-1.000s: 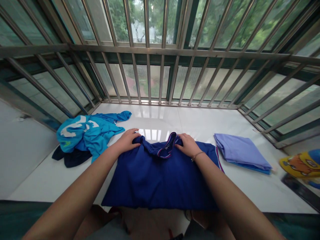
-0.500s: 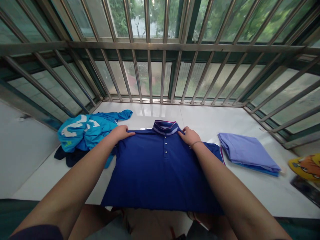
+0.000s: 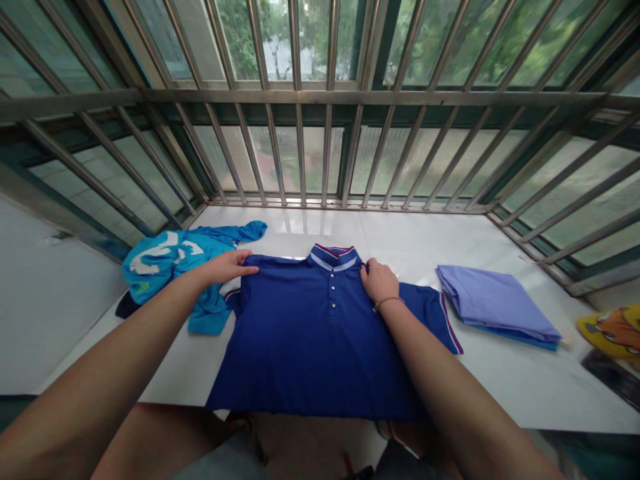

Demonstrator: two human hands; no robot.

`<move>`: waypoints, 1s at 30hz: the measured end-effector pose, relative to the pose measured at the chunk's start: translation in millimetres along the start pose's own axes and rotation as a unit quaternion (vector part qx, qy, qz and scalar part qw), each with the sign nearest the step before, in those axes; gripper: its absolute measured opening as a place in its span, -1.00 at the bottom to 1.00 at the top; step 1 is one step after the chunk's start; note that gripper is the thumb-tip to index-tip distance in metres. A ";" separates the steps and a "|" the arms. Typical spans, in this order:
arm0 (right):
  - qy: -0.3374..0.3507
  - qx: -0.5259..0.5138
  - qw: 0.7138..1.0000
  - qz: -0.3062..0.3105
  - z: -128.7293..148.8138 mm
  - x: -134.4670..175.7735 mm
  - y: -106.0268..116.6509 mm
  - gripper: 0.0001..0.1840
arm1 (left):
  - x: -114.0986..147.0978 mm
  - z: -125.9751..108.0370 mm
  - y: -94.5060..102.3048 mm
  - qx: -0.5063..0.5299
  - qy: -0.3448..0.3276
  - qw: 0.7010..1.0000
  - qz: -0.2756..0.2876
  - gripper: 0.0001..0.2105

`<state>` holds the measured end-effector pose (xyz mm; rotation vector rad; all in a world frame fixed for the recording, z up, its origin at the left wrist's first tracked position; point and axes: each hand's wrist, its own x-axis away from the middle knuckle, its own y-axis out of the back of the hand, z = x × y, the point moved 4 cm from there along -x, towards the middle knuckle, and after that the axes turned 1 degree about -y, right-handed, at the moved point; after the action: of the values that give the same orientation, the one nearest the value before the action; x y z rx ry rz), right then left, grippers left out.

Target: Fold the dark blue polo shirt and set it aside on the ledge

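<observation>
A dark blue polo shirt [image 3: 320,340] lies front up on the white ledge, its buttoned placket and striped collar toward the window. Its lower hem reaches the ledge's near edge. My left hand [image 3: 230,265] pinches the shoulder seam at the left, thumb on top of the cloth. Close beside the collar, my right hand [image 3: 381,281] is closed on the other shoulder, fingers curled into the fabric. The right sleeve, with its red and white trim, spreads flat beyond my wrist. Part of the left sleeve shows below my left hand.
A crumpled bright blue garment [image 3: 170,263] is heaped at the left, over something dark. Folded lavender cloth [image 3: 500,303] rests on blue cloth at the right. A yellow patterned item [image 3: 613,333] sits at the right edge. Metal bars [image 3: 325,97] line the window behind the ledge [image 3: 400,233].
The shirt now lies flatter, with its collar more open and both sleeves showing more. My left hand has shifted slightly left; my right hand has moved slightly down and curled more.
</observation>
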<state>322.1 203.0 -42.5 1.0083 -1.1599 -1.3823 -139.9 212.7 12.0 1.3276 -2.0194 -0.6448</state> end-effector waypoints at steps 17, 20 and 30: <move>0.003 0.005 1.000 -0.023 1.3 1.9 1.8 -0.64 | 22.1 8.7 -10.6 -0.100 -0.023 0.992 0.068 -0.22; 0.003 0.000 1.000 -0.022 0.7 1.5 1.1 -0.64 | 42.1 43.2 -15.1 -0.166 0.005 0.985 -0.039 -0.15; 0.004 -0.001 1.000 -0.023 -0.6 0.4 -0.6 -0.64 | 104.2 151.3 38.2 -0.248 0.067 0.954 -0.156 -0.49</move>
<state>322.5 202.5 -43.2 1.0435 -1.1348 -1.4149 -304.4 139.2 -40.2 1.3380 -1.4196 -1.0909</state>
